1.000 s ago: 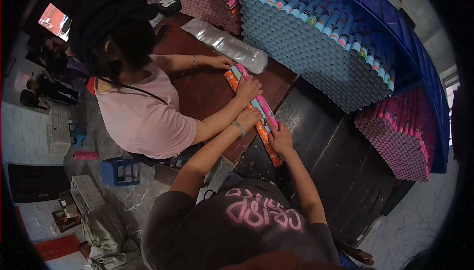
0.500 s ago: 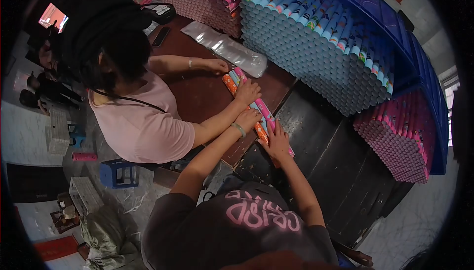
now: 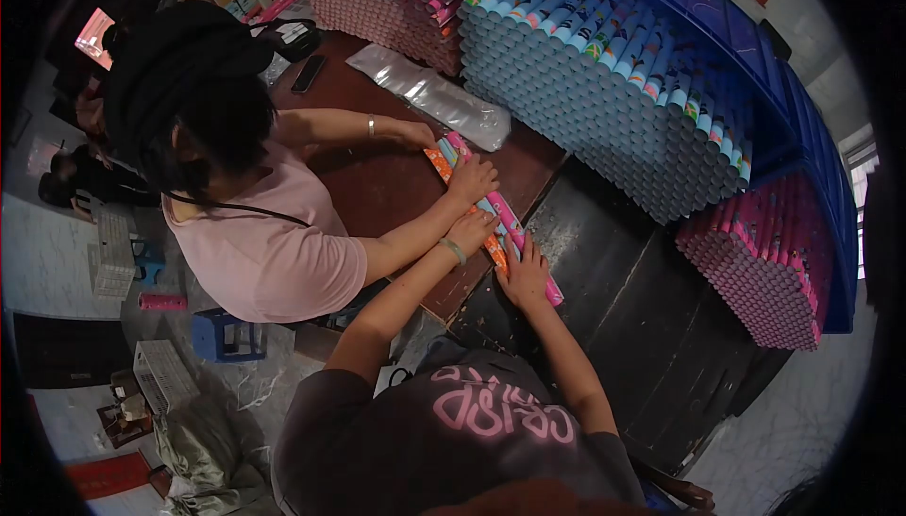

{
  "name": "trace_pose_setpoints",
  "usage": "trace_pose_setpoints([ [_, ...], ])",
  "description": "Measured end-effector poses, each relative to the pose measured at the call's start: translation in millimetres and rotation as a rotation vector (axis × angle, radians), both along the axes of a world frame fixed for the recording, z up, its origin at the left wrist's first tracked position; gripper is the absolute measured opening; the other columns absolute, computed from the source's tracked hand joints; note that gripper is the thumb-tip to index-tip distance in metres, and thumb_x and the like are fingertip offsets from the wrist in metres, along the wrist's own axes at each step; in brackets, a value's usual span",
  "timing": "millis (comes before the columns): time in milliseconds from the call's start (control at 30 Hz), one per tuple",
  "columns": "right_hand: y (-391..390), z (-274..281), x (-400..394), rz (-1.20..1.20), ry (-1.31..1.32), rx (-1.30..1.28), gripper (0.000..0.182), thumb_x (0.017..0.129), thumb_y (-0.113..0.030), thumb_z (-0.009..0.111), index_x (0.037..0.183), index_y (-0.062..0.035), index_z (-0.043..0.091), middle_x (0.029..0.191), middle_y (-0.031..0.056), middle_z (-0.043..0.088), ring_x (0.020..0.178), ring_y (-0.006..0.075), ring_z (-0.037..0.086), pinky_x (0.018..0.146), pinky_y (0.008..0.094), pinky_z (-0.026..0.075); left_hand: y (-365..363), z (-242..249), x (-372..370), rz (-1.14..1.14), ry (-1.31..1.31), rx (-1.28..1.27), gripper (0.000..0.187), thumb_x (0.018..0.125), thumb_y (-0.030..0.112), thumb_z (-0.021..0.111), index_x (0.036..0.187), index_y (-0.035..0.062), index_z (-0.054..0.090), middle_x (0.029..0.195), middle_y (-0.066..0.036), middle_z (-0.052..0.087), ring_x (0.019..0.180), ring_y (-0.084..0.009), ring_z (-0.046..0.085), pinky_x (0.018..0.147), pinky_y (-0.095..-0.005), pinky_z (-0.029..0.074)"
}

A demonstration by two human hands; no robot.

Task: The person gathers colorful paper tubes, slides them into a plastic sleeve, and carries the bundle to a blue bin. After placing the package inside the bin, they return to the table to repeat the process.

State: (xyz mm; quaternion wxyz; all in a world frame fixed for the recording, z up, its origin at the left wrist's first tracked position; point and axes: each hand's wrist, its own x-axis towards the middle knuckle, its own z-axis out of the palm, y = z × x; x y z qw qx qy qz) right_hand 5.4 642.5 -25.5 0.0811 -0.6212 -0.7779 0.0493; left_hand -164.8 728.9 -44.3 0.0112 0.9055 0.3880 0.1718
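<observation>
A bundle of patterned paper tubes lies slantwise on the table: a pink tube [image 3: 552,288], an orange tube [image 3: 438,165] and a light blue tube [image 3: 445,147] side by side. My left hand [image 3: 471,231], below a bracelet, is closed over the middle of the bundle. Around its near end, my right hand [image 3: 526,275] grips with the thumb on one side and the fingers on the other. A co-worker's hand [image 3: 473,178] presses on the bundle just beyond my left hand. The co-worker's other hand [image 3: 415,136] is at the far end.
Clear plastic sleeves [image 3: 429,91] and a phone [image 3: 309,74] lie on the brown tabletop [image 3: 363,186]. Stacked blue tubes [image 3: 604,101] and pink tubes [image 3: 755,261] fill the back and right, beside blue crates [image 3: 769,73]. A blue stool [image 3: 226,335] stands on the floor at left.
The co-worker's head and torso have shifted slightly left, and the far hand has changed its pose. My right hand has moved slightly left along the bundle; my left hand stays nearly still.
</observation>
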Motion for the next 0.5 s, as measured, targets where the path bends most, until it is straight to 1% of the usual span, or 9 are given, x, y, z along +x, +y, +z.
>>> trace_pose_setpoints([
  [67,-0.5,3.7,-1.2,0.008,-0.013,0.031,0.069,0.077,-0.042,0.057,0.138,-0.0238,0.030,0.138,0.0209,0.027,0.117,0.0345,0.038,0.092,0.0454,0.033,-1.8,0.2,-0.9,0.001,0.008,0.004,0.033,0.076,0.012,0.050,0.107,0.0037,0.056,0.093,-0.007,0.056,0.093,-0.0206,0.054,0.076,-0.0316,0.047],
  [133,-0.2,5.7,-1.8,0.007,-0.017,0.020,0.068,0.077,-0.041,0.057,0.137,-0.0262,0.030,0.138,0.0214,0.027,0.116,0.0345,0.038,0.092,0.0456,0.033,-4.2,-0.4,-5.8,-0.025,0.031,-0.059,0.036,0.077,0.012,0.050,0.112,0.0036,0.054,0.111,-0.010,0.054,0.106,-0.0226,0.051,0.088,-0.0347,0.044],
  [167,0.0,6.3,-2.1,0.007,-0.022,0.006,0.067,0.076,-0.041,0.057,0.137,-0.0286,0.031,0.138,0.0219,0.027,0.116,0.0344,0.038,0.091,0.0457,0.034,-5.3,-0.7,-8.5,-0.026,0.032,-0.058,0.036,0.077,0.012,0.050,0.112,0.0036,0.054,0.111,-0.010,0.054,0.106,-0.0226,0.051,0.088,-0.0347,0.044],
  [233,0.4,2.8,-1.9,0.002,-0.034,0.003,0.067,0.077,-0.042,0.056,0.138,-0.0306,0.028,0.139,0.0219,0.026,0.117,0.0342,0.038,0.091,0.0452,0.033,-6.1,-12.8,-15.2,-0.090,-0.046,0.057,0.045,0.077,0.008,0.050,0.122,0.0039,0.047,0.130,-0.014,0.043,0.120,-0.0279,0.042,0.100,-0.0386,0.034],
  [267,0.3,1.1,-2.2,-0.003,-0.046,-0.003,0.068,0.078,-0.044,0.055,0.139,-0.0327,0.026,0.140,0.0220,0.025,0.117,0.0339,0.037,0.090,0.0447,0.033,-7.7,-18.9,-18.2,-0.094,-0.044,0.057,0.045,0.077,0.008,0.050,0.122,0.0039,0.047,0.130,-0.014,0.043,0.120,-0.0279,0.042,0.100,-0.0386,0.034],
  [333,0.0,0.3,-2.6,-0.004,-0.044,0.007,0.070,0.077,-0.043,0.056,0.139,-0.0295,0.026,0.139,0.0218,0.026,0.117,0.0339,0.038,0.091,0.0453,0.033,-11.0,-24.5,-21.9,-0.084,-0.037,-0.105,0.051,0.080,0.008,0.048,0.130,0.0056,0.038,0.139,-0.012,0.033,0.129,-0.0275,0.033,0.106,-0.0416,0.025],
  [400,-0.1,0.7,-2.4,-0.005,-0.047,0.015,0.073,0.075,-0.043,0.057,0.139,-0.0263,0.026,0.139,0.0216,0.027,0.117,0.0339,0.038,0.092,0.0459,0.033,-11.4,-27.9,-22.6,-0.088,-0.024,-0.097,0.052,0.081,0.008,0.046,0.132,0.0061,0.036,0.139,-0.012,0.034,0.129,-0.0272,0.032,0.106,-0.0416,0.025],
  [467,0.4,2.4,-3.9,-0.029,-0.053,-0.032,0.080,0.074,-0.043,0.059,0.140,-0.0172,0.022,0.138,0.0207,0.027,0.118,0.0339,0.038,0.093,0.0458,0.033,-10.2,-28.6,-23.0,-0.088,-0.012,-0.090,0.053,0.082,0.008,0.045,0.134,0.0067,0.033,0.138,-0.012,0.035,0.129,-0.0269,0.032,0.106,-0.0415,0.025],
  [500,0.3,2.1,-4.6,-0.031,-0.053,-0.033,0.080,0.074,-0.043,0.059,0.140,-0.0172,0.022,0.138,0.0207,0.027,0.118,0.0339,0.038,0.093,0.0458,0.033,-9.2,-31.2,-23.9,-0.099,-0.043,-0.084,0.052,0.083,0.009,0.044,0.133,0.0066,0.035,0.138,-0.012,0.036,0.128,-0.0267,0.033,0.106,-0.0419,0.025],
])
